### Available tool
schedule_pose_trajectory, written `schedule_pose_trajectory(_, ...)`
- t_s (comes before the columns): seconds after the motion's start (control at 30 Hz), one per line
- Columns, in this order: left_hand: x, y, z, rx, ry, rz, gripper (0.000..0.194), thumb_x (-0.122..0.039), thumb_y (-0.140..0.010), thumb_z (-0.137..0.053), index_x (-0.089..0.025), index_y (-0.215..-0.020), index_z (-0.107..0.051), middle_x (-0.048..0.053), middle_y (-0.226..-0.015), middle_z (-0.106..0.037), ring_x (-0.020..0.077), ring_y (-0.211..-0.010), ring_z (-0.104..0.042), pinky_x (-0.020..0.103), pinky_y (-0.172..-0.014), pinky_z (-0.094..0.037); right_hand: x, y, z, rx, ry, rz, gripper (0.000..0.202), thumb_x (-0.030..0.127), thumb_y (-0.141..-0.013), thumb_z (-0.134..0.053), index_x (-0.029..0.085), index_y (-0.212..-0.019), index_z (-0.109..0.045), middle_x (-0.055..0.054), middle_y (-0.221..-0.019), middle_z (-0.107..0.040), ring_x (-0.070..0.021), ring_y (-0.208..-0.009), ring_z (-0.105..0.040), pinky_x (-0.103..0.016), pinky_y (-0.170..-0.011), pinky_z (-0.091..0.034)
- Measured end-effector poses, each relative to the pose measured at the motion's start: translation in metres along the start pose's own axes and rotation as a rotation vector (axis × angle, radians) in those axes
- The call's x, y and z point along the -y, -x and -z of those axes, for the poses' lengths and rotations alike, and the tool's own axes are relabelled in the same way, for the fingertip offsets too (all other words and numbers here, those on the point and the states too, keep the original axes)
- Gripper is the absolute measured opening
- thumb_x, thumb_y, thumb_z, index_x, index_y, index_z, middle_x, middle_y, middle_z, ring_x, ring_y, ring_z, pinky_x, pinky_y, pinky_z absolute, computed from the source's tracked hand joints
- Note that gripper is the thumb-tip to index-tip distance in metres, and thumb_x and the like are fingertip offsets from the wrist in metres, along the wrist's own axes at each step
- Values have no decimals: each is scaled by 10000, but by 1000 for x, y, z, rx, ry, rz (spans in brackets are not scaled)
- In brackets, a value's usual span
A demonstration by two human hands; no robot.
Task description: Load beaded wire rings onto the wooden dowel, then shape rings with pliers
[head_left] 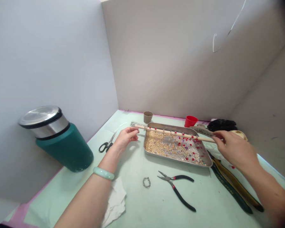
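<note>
A pale wooden stick (175, 133), with red beads and thin wire wound along it, lies level above a metal tray (178, 161) of gold, clear, red and purple beads. My left hand (127, 137) pinches the stick's left end, where several thin wire ends stick out. Around the right end of the stick, the fingers of my right hand (232, 148) are closed. Nearer to me on the table are black-handled pliers (174, 180), their jaws apart, and a small silver wire ring (146, 182).
A large teal bottle (66, 145) stands at left, near scissors (106, 145) and white tissue (116, 202). Behind the tray are a brown cup (148, 117) and a red cup (191, 121). Large cutters (232, 183) lie at right; walls enclose the table.
</note>
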State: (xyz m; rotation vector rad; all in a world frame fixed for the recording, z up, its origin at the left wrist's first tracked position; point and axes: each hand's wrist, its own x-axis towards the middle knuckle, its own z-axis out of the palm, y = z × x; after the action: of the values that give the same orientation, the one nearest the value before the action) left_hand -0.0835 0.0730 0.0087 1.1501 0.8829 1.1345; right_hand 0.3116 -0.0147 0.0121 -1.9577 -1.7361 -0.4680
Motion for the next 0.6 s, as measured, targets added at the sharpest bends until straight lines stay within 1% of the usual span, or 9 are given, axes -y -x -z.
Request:
schedule_pose_trajectory(0.07,0,1,-2,21,4,4,239,-236,-693,-721,-107,-879,-644,69,-870,-630,90,-586,-562,296,-633,-491,12,3,12,61,-17,-6,321,450,-835,-497,186,-809,-679,-105,-592,-607,-174,-462,-463,-323,-465,-262)
schedule_pose_trajectory(0.1,0,2,-3,30,10,3,236,-239,-700,-716,-107,-882,-641,67,-868,-630,87,-588,-562,299,-643,-495,21,7,18,97,-38,13,326,465,-831,-505,195,-768,-677,-93,-556,-596,-161,-434,-446,-318,-452,-263)
schedule_pose_trajectory(0.2,3,3,-4,58,39,2,227,-236,-715,-708,-111,-889,-633,66,-873,-639,88,-602,-573,311,-683,-506,61,31,33,235,-174,172,277,461,-860,-479,260,-830,-667,-54,-739,-678,-171,-598,-582,-301,-524,-403)
schedule_pose_trajectory(0.27,5,2,-4,77,61,7,201,-239,-732,-696,-110,-870,-627,73,-876,-649,98,-619,-593,323,-712,-512,90,53,41,362,-273,322,258,477,-866,-469,303,-849,-658,-4,-819,-685,-153,-701,-618,-276,-602,-469)
schedule_pose_trajectory(0.3,6,2,-5,88,73,12,184,-245,-744,-686,-107,-849,-624,80,-877,-654,106,-630,-606,330,-726,-514,102,66,43,429,-315,413,254,463,-876,-461,299,-890,-655,-15,-874,-681,-167,-760,-627,-295,-636,-490)
schedule_pose_trajectory(0.33,7,2,-5,101,86,19,172,-252,-758,-674,-104,-827,-620,87,-875,-659,115,-645,-619,337,-739,-515,112,79,43,430,-319,462,257,466,-862,-486,290,-946,-652,-32,-930,-675,-188,-811,-632,-319,-659,-509)
schedule_pose_trajectory(0.43,7,2,-6,159,125,45,179,-270,-789,-642,-93,-796,-617,105,-865,-668,140,-677,-646,347,-755,-519,127,112,34,321,-244,562,449,498,-744,-634,247,-1115,-616,-94,-1086,-640,-263,-937,-613,-400,-732,-528)
schedule_pose_trajectory(0.5,7,3,-7,202,147,60,192,-277,-796,-636,-86,-798,-621,112,-864,-672,145,-674,-653,339,-743,-523,129,128,21,280,-191,561,462,440,-760,-630,227,-1168,-589,-111,-1108,-625,-282,-971,-592,-428,-755,-520)
schedule_pose_trajectory(0.6,5,5,-10,258,174,71,212,-296,-799,-639,-84,-797,-625,110,-860,-677,136,-658,-653,314,-720,-525,130,138,5,244,-158,520,335,315,-830,-536,195,-1136,-605,-120,-1041,-625,-281,-925,-578,-448,-739,-498)
